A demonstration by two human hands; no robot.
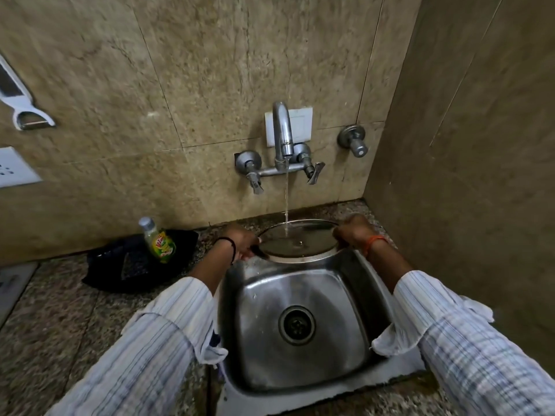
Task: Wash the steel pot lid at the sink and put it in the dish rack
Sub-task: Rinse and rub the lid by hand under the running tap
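The round steel pot lid (pixel 300 240) is held level over the far side of the steel sink (pixel 303 298), under the tap (pixel 282 133). A thin stream of water (pixel 286 199) falls from the spout onto the lid's middle. My left hand (pixel 241 243) grips the lid's left rim. My right hand (pixel 353 232) grips its right rim. Both wrists wear thread bands, and striped sleeves cover my forearms. No dish rack is in view.
A green dish soap bottle (pixel 159 241) stands on a black cloth (pixel 135 261) on the speckled counter left of the sink. A peeler (pixel 30 118) hangs on the tiled wall at the left. A side wall rises close to the sink's right.
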